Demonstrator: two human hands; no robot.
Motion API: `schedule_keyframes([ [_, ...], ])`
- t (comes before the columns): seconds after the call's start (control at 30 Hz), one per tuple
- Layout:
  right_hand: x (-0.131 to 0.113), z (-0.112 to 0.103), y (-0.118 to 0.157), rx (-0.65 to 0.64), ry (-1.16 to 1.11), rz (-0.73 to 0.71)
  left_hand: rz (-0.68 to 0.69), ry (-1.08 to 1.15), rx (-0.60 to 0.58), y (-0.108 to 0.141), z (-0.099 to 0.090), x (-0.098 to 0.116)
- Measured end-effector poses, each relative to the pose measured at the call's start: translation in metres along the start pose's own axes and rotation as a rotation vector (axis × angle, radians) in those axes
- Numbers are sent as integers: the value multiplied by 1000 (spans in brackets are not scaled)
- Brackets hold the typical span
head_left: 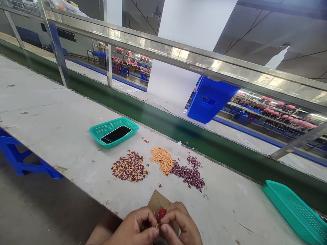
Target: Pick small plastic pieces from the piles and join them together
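Observation:
At the table's near edge, my left hand [139, 226] and my right hand [182, 223] meet with thumbs and forefingers pinched. What is in the pinches is too small to make out. Just behind the fingertips shows a small glossy red piece [161, 215]; whether it is held cannot be told. Beneath the hands lies a brown cardboard-like sheet [154, 200]. Beyond it, a pile of small orange pieces [162, 159] touches a pile of dark purple pieces [190, 175]. Farther left is a pile of mixed orange-and-purple pieces [130, 167].
A green basket [102, 144] holding a smartphone [117, 134] stands at the back left of the pale table [63, 136]. Another green basket [293, 204] is at the right. A green belt [153, 115] runs along the far edge, with a blue bin [212, 98] beyond.

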State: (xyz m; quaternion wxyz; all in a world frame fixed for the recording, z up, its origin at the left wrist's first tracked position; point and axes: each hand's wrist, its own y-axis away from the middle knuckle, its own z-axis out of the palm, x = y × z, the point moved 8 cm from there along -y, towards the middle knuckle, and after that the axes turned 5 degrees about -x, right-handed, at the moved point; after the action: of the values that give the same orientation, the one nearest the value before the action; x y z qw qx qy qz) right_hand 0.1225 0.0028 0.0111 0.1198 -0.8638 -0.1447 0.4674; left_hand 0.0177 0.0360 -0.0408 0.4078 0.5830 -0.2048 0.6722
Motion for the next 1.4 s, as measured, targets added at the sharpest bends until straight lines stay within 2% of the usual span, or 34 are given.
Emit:
schedule_keyframes([
  [0.27,-6,-1,-2,21,17,-27,50,-81,7,2,0,7],
  [0.43,-12,-2,-2,80,10,-61,153,-326,79,6,-8,19],
  [0.6,-4,0,1,58,-31,-24,237,-595,86,13,-5,32],
  [0.8,4,5,8,-4,-91,16,320,-786,77,18,4,45],
  [1.17,-4,5,0,-84,-155,80,253,-914,10,15,13,51],
  [1.27,7,-7,-3,-87,-24,126,226,-1003,47,7,-4,58],
  [1.4,44,-56,-7,-24,424,294,192,-1255,243,-4,-59,89],
])
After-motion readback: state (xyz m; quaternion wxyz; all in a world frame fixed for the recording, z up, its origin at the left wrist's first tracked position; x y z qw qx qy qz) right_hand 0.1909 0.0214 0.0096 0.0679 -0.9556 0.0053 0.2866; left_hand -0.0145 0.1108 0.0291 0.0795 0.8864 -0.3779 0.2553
